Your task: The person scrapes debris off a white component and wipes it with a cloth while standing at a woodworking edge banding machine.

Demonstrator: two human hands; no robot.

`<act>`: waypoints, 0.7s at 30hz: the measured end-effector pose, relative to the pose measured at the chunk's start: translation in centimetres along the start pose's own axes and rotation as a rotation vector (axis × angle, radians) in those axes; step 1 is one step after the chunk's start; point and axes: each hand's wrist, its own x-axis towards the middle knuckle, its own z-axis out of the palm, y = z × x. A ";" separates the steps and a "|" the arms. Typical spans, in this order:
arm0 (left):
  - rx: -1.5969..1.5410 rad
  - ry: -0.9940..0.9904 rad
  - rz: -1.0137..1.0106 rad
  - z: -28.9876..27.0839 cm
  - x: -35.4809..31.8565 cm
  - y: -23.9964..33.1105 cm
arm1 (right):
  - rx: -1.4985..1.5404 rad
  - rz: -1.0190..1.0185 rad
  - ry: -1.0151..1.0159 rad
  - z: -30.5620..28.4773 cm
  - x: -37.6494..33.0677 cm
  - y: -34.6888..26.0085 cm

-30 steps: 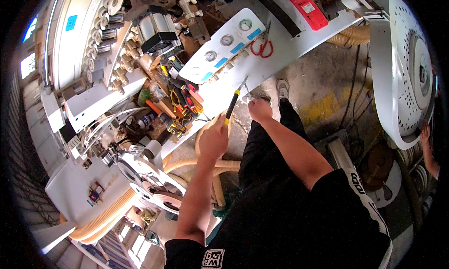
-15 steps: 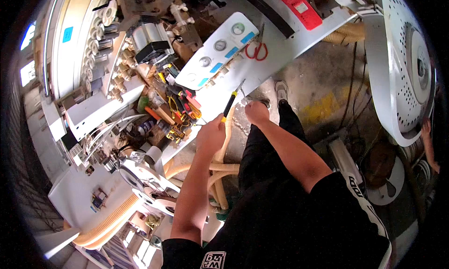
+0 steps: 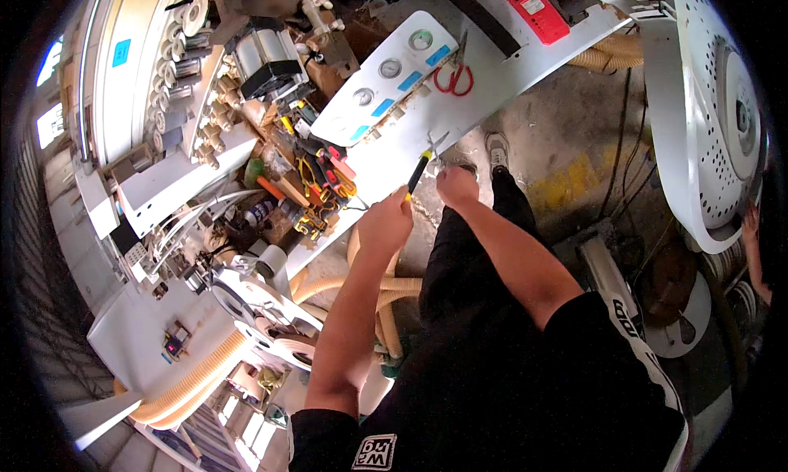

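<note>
My left hand is closed around a black-and-yellow handled tool. Its thin metal tip points up and away, over the front edge of the grey-white bench. Close by on the right, my right hand is curled into a fist. A thin metal piece seems to rise from that fist and cross the tool's tip; the fingers hide what it belongs to. Red-handled scissors lie on the bench beyond, beside a white panel with round gauges and blue labels.
Pliers and other hand tools crowd the bench on the left. A red case lies at the back. On the right stands a large white perforated drum. Beige corrugated hoses run below the bench. Another person's hand shows at the far right.
My left hand has shifted slightly right with the tool, and the tool's tip now crosses the thin metal piece at my right fist. The view has shifted a little.
</note>
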 end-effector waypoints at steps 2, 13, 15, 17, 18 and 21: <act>0.029 -0.029 -0.010 -0.3 0.2 0.1 | -0.038 0.032 -0.114 -0.7 0.5 0.2; 0.046 -0.048 -0.001 -1.1 0.5 1.7 | -0.045 0.042 -0.085 -1.0 0.5 0.4; 0.065 -0.065 -0.007 -1.9 0.5 1.8 | -0.069 0.022 -0.085 -0.6 1.2 0.7; 0.009 -0.021 -0.043 -3.6 -0.3 2.8 | -0.027 0.001 -0.081 -1.0 1.7 0.5; -0.019 -0.007 -0.072 -3.9 -1.1 3.0 | -0.005 -0.012 -0.062 -1.1 1.7 0.3; 0.084 -0.010 0.023 -0.2 0.8 1.5 | 0.059 0.032 -0.039 -1.2 1.3 -0.4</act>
